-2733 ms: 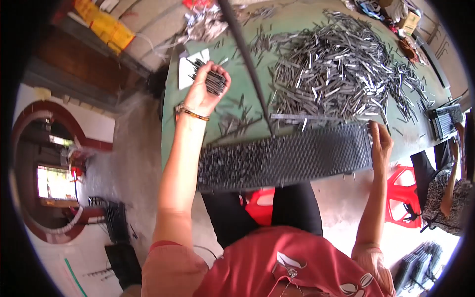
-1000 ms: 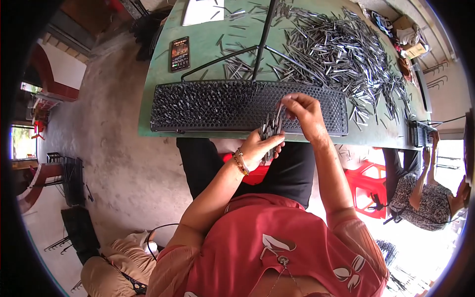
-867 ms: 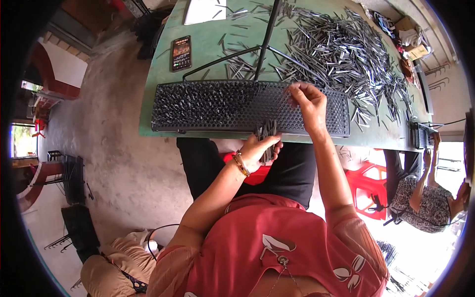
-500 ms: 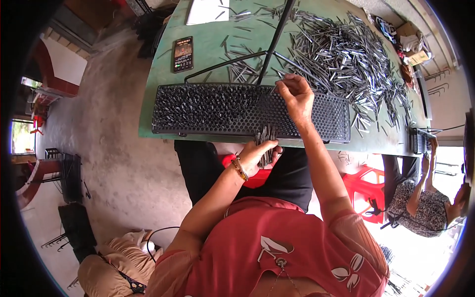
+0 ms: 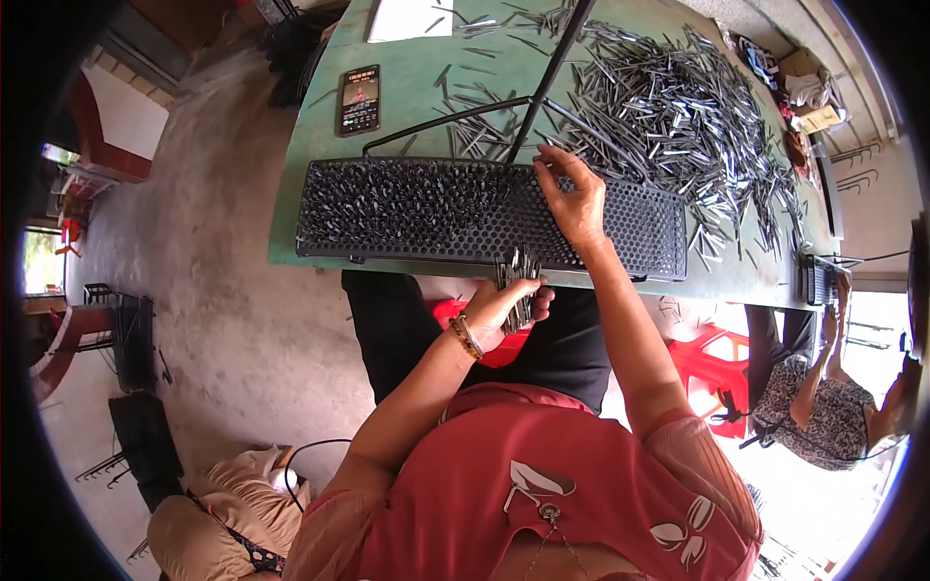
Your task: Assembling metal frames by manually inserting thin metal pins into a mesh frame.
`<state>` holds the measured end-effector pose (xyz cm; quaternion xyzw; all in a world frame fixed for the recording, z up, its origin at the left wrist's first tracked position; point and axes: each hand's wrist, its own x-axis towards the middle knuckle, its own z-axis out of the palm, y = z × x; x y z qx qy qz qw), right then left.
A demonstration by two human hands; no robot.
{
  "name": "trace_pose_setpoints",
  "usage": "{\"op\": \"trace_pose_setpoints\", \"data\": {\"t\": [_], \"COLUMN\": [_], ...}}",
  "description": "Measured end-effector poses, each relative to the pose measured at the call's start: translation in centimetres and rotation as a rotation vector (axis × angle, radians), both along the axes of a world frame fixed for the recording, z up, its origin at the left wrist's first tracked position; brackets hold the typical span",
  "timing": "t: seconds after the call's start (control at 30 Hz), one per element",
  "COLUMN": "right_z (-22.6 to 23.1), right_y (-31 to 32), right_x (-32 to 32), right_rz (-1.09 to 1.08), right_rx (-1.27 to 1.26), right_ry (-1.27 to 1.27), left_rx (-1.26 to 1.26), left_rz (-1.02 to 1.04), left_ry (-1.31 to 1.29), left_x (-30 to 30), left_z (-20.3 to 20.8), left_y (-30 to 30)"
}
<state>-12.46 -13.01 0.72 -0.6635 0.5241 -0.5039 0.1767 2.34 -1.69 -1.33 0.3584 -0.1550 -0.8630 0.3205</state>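
My left hand (image 5: 504, 308) is closed around a bundle of thin dark metal strips (image 5: 519, 266), held just off the near edge of a black perforated rack (image 5: 644, 230). Many similar pieces (image 5: 387, 205) stand in the holes of the rack's left half. Holes on the right half show bare. My right hand (image 5: 573, 198) is over the rack's middle, near the border of the filled part. Its thumb and forefinger are drawn together by the far edge; whatever lies between them is too small to make out.
A large heap of loose strips (image 5: 678, 116) covers the green table's (image 5: 412, 73) right side. A black metal rod frame (image 5: 528, 121) rises behind the rack. A phone (image 5: 359, 102) and white paper (image 5: 407, 19) lie at left. At far right another person (image 5: 819, 407) works at a similar rack.
My right hand has shifted slightly left and its fingertips have moved to the rack's far edge. My left hand still grips the bundle in nearly the same place.
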Motion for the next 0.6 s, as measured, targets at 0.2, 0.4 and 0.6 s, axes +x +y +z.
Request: {"op": "trace_pose_setpoints", "data": {"t": [0.2, 0.4, 0.6], "right_z": [0.47, 0.21, 0.36], "right_y": [0.0, -0.02, 0.27], "right_x": [-0.23, -0.38, -0.41], "right_rz": [-0.038, -0.024, -0.017], "right_rx": [-0.1, -0.123, -0.113], "right_ry": [0.169, 0.168, 0.157], "left_rx": [-0.004, 0.025, 0.047], "left_rz": [0.01, -0.019, -0.06], "left_ry": [-0.004, 0.046, 0.081], "left_x": [-0.2, -0.31, -0.16], "left_z": [0.35, 0.4, 0.35], "left_y": [-0.11, -0.01, 0.03]}}
